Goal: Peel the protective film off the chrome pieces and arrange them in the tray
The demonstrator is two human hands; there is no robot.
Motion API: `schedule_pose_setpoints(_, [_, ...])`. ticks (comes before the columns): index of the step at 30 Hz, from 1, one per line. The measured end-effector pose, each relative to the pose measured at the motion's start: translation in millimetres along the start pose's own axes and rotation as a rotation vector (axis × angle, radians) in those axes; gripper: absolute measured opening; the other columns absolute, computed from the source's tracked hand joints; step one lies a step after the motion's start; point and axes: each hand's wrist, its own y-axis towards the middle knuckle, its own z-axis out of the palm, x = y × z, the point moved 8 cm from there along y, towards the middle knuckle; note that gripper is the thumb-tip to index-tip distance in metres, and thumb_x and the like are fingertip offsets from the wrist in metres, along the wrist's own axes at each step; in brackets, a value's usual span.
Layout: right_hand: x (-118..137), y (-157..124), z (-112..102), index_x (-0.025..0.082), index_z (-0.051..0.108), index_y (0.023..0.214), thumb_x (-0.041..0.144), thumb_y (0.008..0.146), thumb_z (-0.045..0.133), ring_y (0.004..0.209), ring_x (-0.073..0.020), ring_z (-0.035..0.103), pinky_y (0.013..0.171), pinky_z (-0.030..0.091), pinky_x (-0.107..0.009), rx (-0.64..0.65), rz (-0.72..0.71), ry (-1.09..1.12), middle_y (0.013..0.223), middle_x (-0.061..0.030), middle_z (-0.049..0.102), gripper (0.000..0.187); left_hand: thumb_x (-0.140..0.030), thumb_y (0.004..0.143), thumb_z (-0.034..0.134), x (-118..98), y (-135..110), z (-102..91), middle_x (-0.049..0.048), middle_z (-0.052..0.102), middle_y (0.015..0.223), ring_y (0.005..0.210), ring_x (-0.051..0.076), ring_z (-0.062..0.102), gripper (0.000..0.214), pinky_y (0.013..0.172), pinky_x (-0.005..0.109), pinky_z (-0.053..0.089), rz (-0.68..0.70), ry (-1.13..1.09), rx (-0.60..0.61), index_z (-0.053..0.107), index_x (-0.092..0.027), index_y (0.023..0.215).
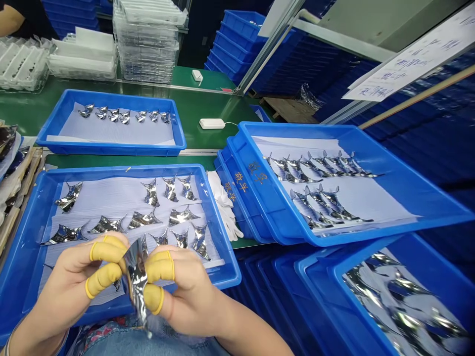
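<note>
4 yellow finger cots (107, 249) cover fingertips on the left hand (70, 282) and right hand (185, 291). Both grips pinch a crumpled, mirror-bright foil piece (136, 277) between them, above a blue plastic tray (122, 170). That tray holds curved silver pieces (69, 196) in rows on white paper (122, 200). White cloth gloves (222, 202) lie just beside it. Another blue tray (111, 96) sits on the green surface (193, 106), holding a row of similar pieces, and a tilted blue tray (352, 131) on the right holds more.
</note>
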Motion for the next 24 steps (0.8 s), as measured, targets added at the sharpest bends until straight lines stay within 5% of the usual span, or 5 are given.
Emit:
schedule_pose_setpoints(4, [-37.7,-7.2,12.8,0.016,0.068,0.081,0.055,0.082,0.074,0.061,-0.0086,0.056,0.062,0.051,-0.021,0.077,0.514,0.511,0.070,-0.0002,0.065,0.040,-0.044,0.086,0.073,0.3,2.7,9.3,0.0036,0.071,0.076,0.071,0.018,0.064,0.024,0.064,0.025,0.054,-0.051,-0.088,0.084,0.079,-0.024,0.074])
schedule_pose_setpoints(7, [-50.1,-11.2,23.0,0.016,0.067,0.076,0.051,0.062,0.089,0.057,-0.0074,0.056,0.059,0.051,-0.021,0.064,0.695,0.726,0.067,0.0020,0.064,0.044,-0.042,0.087,0.071,4.4,0.1,12.4,0.0032,0.067,0.073,0.070,0.018,0.062,0.024,0.065,0.026,0.053,-0.063,-0.102,0.114,0.078,-0.023,0.074])
schedule_pose_setpoints(12, [-59.9,-12.6,34.6,0.016,0.064,0.070,0.044,0.063,0.091,0.049,-0.0073,0.058,0.050,0.049,-0.018,0.029,0.745,0.919,0.059,0.0026,0.063,0.040,-0.043,0.085,0.073,8.2,-2.5,6.0,0.0050,0.068,0.074,0.074,0.020,0.062,0.024,0.067,0.028,0.054,-0.050,-0.108,0.035,0.078,-0.022,0.074])
schedule_pose_setpoints(16, [-65.1,-16.2,45.0,0.015,0.067,0.073,0.047,0.063,0.091,0.047,-0.0071,0.057,0.047,0.049,-0.017,0.103,0.768,0.985,0.058,0.0028,0.063,0.042,-0.046,0.089,0.069,8.3,-1.6,16.4,0.0042,0.065,0.066,0.069,0.019,0.058,0.030,0.064,0.029,0.051,-0.073,-0.144,0.133,0.077,-0.022,0.072])
schedule_pose_setpoints(24, [-59.6,-10.6,18.4,0.016,0.073,0.086,0.033,0.076,0.085,0.069,-0.0081,0.065,0.072,0.055,-0.022,0.039,0.612,0.796,0.075,0.0002,0.070,0.023,-0.041,0.087,0.072,5.5,-2.5,5.1,0.0038,0.071,0.078,0.079,0.019,0.061,0.020,0.070,0.027,0.051,-0.046,-0.136,0.063,0.079,-0.025,0.076])
